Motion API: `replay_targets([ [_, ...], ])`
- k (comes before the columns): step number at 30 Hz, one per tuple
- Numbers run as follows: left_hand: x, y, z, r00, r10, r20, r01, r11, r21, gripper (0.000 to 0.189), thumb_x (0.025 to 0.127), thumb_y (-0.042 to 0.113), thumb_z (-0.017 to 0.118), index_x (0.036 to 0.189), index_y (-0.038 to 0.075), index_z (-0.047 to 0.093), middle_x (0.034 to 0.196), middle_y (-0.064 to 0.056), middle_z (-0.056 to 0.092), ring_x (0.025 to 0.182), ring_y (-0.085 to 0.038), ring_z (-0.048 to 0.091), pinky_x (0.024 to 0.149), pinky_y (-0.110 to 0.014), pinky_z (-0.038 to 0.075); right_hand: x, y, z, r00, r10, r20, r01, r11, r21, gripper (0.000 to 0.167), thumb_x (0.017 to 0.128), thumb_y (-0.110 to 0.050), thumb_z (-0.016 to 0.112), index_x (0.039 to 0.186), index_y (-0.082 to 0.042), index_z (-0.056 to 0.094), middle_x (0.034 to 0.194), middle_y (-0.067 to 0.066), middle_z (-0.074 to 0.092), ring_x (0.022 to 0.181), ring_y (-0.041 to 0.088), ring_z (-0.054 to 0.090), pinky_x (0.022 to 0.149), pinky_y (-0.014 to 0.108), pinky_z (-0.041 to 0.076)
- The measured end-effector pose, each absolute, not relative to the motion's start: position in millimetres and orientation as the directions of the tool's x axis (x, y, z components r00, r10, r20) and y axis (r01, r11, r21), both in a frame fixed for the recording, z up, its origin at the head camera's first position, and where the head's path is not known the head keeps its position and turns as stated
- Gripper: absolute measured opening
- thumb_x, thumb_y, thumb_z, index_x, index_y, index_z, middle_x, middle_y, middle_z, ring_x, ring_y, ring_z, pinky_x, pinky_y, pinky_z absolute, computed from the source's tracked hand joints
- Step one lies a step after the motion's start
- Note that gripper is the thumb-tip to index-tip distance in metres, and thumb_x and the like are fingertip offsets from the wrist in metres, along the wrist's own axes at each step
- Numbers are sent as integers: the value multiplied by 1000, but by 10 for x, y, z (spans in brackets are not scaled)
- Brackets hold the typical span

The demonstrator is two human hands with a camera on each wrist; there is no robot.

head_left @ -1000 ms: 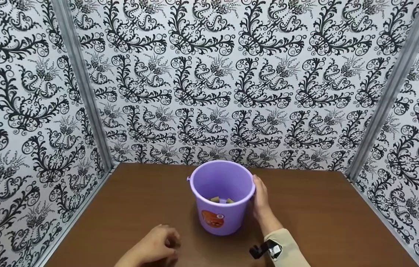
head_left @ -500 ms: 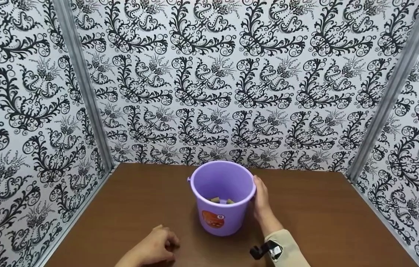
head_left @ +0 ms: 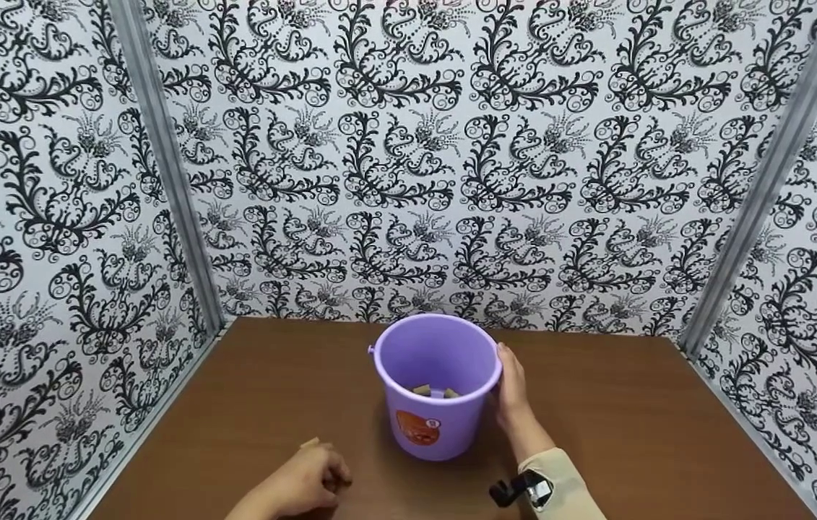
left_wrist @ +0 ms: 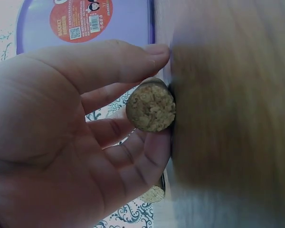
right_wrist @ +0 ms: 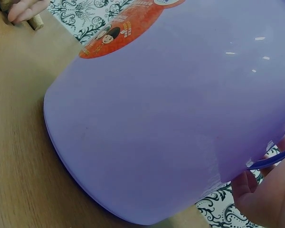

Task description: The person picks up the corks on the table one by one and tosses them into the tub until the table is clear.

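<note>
A purple bucket (head_left: 437, 426) with an orange sticker stands upright on the brown table. My right hand (head_left: 513, 386) grips its right side at the rim; in the right wrist view fingers (right_wrist: 247, 185) curl by the bucket's handle. Pale brown pieces (head_left: 421, 390) lie inside on the bottom. Left of the bucket, my left hand (head_left: 310, 477) is low on the table. In the left wrist view its fingers curl round a cork cylinder (left_wrist: 152, 107), end face toward the camera, thumb just above it. A second cork cylinder (left_wrist: 153, 194) lies beyond the fingers.
The brown table (head_left: 639, 433) is enclosed by patterned black-and-white panels (head_left: 408, 166) at the back and both sides. Grey posts (head_left: 177, 188) stand at the corners. A black wrist mount (head_left: 516, 487) sits on the right sleeve.
The left hand has settled slightly lower, its fingers closing in, and a cork end now shows beyond its knuckles. The right hand and bucket hold their place.
</note>
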State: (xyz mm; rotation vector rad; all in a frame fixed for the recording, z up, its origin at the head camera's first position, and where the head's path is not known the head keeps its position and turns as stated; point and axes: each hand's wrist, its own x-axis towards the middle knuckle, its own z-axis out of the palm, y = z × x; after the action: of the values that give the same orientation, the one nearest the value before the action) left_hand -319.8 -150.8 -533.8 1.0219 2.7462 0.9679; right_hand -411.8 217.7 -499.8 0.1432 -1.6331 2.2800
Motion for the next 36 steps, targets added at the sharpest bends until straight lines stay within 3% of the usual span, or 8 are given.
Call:
replay_targets([
  [7,-3183,-1497,-5354,-778,603,173,581,588,562,23,71,-4,82,88,12,81,85,7,77,100,-12,72,117,-82,21,-4104,2179,-4992,-944,215,251,-305,-271,-913,46,113,-31,41,134,4,64,116,5,73,105,19,67,97,35,54],
  [14,-3194,-1494,-5385,-759,620,199,616,584,529,19,73,-3,82,83,13,80,82,9,76,86,1,62,116,-84,23,-4116,2185,-5009,-939,225,259,-313,-257,-914,46,114,-30,40,133,5,63,115,7,73,104,20,67,96,36,54],
  [25,-3192,-1487,-5345,-780,612,130,554,580,597,15,78,-3,80,82,12,80,73,8,75,74,4,64,119,-83,17,-4112,2189,-4997,-948,198,247,-295,-268,-917,48,114,-32,39,134,3,63,116,8,73,106,22,67,98,39,54],
  [28,-3175,-1477,-5320,-769,620,155,575,565,592,17,74,-5,77,77,11,80,65,9,70,66,5,60,117,-85,17,-4110,2192,-4993,-955,180,235,-279,-286,-917,47,114,-32,38,133,3,63,115,7,72,106,22,67,99,40,55],
  [33,-3154,-1470,-5319,-752,631,190,613,564,553,19,67,-5,69,58,9,60,54,18,42,53,7,36,116,-86,19,-4107,2186,-4997,-956,178,235,-278,-280,-919,47,114,-32,38,133,3,62,115,6,72,106,22,67,99,40,54],
  [36,-3152,-1476,-5319,-753,630,191,615,570,545,22,67,-5,70,58,10,56,55,19,38,53,6,34,117,-85,20,-4117,2184,-5001,-955,177,237,-279,-275,-920,48,114,-33,38,135,3,62,116,7,72,107,22,67,100,41,53],
])
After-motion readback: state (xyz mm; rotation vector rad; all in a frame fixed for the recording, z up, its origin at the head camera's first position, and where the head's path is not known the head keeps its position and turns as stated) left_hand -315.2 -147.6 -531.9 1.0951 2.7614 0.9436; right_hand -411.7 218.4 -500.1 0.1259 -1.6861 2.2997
